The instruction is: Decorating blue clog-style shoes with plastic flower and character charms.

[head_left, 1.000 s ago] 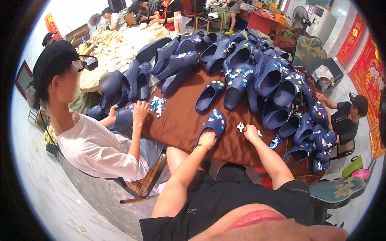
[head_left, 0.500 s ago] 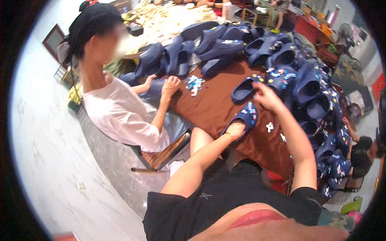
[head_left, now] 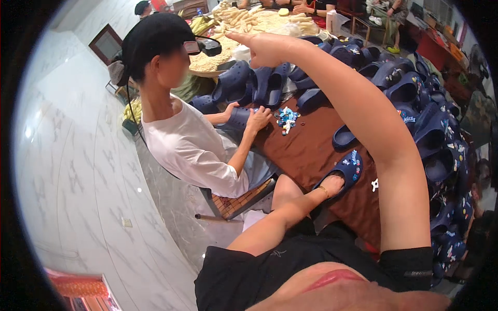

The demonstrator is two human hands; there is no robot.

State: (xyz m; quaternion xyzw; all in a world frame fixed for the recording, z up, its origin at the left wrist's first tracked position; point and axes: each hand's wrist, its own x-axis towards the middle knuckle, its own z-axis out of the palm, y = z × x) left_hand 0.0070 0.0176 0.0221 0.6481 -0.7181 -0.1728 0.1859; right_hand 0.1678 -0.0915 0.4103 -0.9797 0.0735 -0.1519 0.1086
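Note:
My left hand is pushed into the opening of a navy clog decorated with small coloured charms; its fingers are hidden inside. Raised across the upper middle, my right hand holds nothing. Its index finger stretches out to the left and the others curl down. Under my right forearm, another navy clog lies partly covered on the brown cloth. A small white charm rests to the right of the clog on my left hand.
On my left, a seated person in a white top and dark cap handles a navy clog beside a pile of blue and white charms. Heaped navy clogs line the far and right sides. Corn cobs lie behind.
My right hand has risen from beside the clogs up and to the left, with its index finger stretched out. The view has shifted left. My left hand stays in its clog.

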